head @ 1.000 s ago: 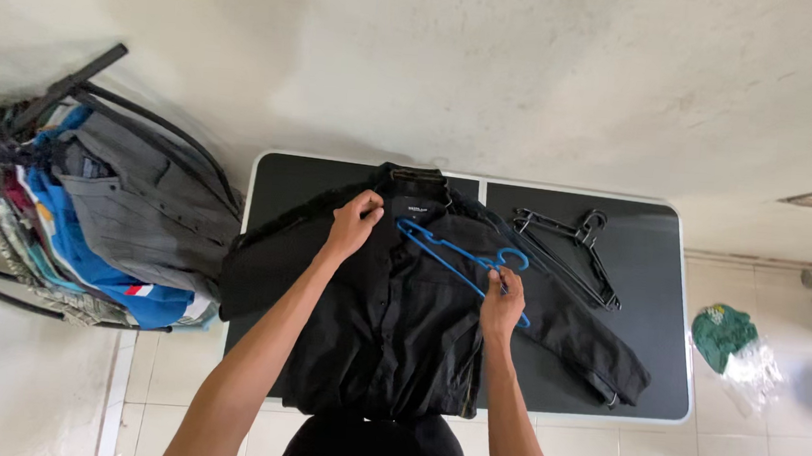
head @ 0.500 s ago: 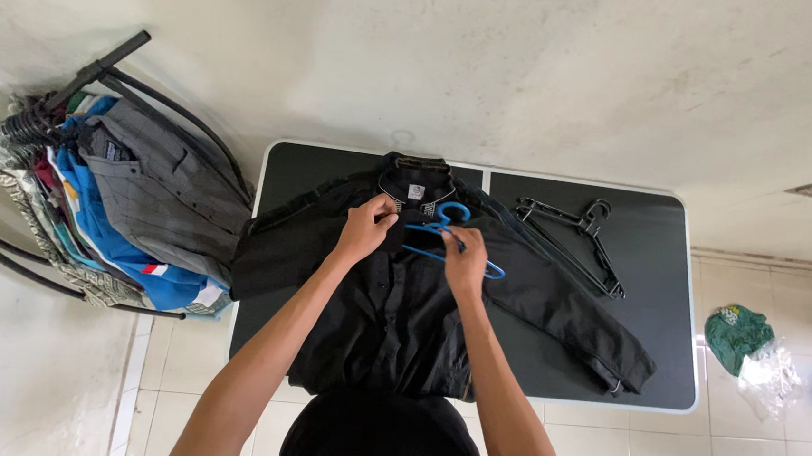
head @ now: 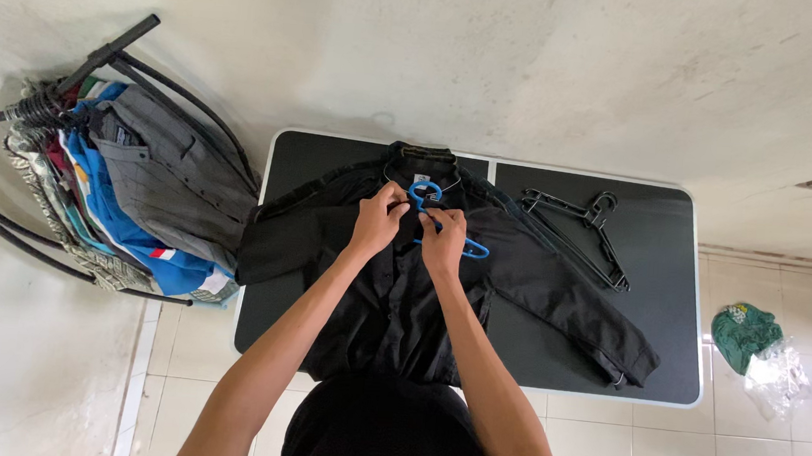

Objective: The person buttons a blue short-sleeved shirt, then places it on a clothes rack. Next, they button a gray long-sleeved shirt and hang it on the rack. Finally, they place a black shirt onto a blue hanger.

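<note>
Pinching the shirt collar, your left hand (head: 378, 221) is closed on the black shirt (head: 392, 294) spread on the table (head: 559, 353); your right hand (head: 443, 240) grips the blue hanger (head: 425, 194), half tucked into the neck opening between both hands

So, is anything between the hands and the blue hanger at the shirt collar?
Nothing visible. The right hand holds the blue hanger directly, and the left hand grips the black shirt beside it.
</note>
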